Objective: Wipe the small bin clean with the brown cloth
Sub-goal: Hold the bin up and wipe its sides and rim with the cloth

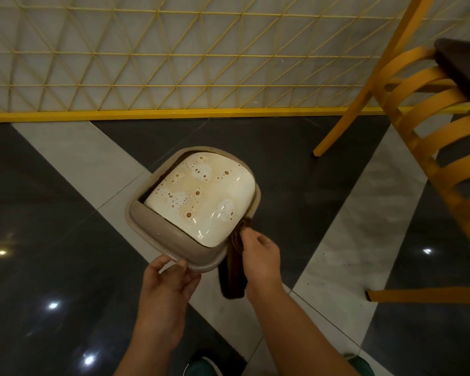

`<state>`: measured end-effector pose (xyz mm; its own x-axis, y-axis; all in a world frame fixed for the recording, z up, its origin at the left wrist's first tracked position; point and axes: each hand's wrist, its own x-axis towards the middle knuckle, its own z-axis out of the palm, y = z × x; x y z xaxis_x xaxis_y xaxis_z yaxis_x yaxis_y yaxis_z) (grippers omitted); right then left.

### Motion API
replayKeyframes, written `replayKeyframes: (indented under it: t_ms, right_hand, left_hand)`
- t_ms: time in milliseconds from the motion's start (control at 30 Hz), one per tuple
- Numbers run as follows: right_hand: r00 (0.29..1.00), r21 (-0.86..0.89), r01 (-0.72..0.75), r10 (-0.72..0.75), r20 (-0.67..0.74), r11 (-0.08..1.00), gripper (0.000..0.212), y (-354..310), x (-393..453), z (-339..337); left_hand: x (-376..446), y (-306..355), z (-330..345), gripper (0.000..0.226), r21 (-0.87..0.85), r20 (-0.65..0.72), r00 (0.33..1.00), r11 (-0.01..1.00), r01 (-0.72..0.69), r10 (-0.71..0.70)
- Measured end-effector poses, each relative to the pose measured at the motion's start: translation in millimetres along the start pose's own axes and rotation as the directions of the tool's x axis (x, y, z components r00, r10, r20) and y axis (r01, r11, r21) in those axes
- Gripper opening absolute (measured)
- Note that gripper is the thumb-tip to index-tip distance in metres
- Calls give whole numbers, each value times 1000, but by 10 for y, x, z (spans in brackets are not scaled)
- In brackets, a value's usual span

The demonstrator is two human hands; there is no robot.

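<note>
- Two hands work at a small bin seen from the head camera, which looks straight down on it; the bin stands on a floor of dark and pale tiles.
- Its beige rim frames a cream swing lid, glossy and spattered with brown spots.
- Left hand grips the near rim, thumb on top of the edge and fingers curled underneath it.
- Right hand pinches a brown cloth and presses its upper end against the bin's near right corner, where rim and lid meet; the rest of the cloth hangs down between the two wrists.
- Beyond the bin runs a yellow lattice screen with a solid yellow bar along its base.
- At the right stands a yellow wooden chair with curved slats, well apart from the bin.
- Green shoes show at the bottom edge.
</note>
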<state>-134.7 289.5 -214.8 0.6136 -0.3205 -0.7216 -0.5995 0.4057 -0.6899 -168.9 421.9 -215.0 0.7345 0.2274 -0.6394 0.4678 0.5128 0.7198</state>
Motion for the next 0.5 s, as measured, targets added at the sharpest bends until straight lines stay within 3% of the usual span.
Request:
replayKeyframes:
  t_ms: [167,300,500]
  right_hand:
    - [997,26,52,-51,-55,998,17,375,-200,92]
    - [998,-26,65,-65,-17,998,17,586,-343,182]
    - [992,75,47,-37,-125,996,15,177,-171,113]
  left_hand:
    - [-101,-115,117,6,-116,-110,994,993,-10,-3]
    - [-87,-114,115,8,-71,-149,989,997,-11,0]
    - [-64,-83,161,11,-64,-137,990,997,-36,27]
